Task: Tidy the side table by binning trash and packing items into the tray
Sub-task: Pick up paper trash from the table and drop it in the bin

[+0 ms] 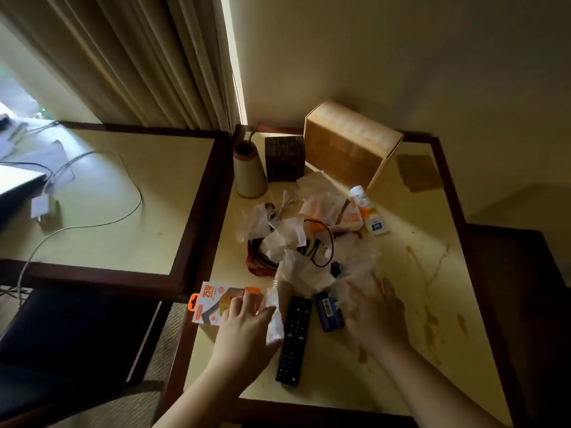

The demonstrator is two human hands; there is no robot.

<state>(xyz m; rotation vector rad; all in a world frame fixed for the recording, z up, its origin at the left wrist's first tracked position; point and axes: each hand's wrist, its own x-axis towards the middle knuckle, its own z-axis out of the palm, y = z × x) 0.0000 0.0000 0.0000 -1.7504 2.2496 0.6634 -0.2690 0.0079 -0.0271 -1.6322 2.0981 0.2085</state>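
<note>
Left hand (244, 325) pinches a crumpled white tissue (275, 319) beside a black remote control (293, 338); blurred right hand (375, 313), fingers spread loose, rests on the cream side table (432, 304).

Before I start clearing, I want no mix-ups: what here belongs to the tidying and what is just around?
For the job: crumpled paper, remote, charger pack, blue box, bottle, black cable.

Just around: cardboard box, vase, neighbouring table with its white cable, curtain.

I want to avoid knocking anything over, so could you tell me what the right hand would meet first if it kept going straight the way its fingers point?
Most likely the crumpled clear plastic wrap: the right hand points up and slightly left, into the trash pile. Blur hides whether the fingertips already touch it.
</note>
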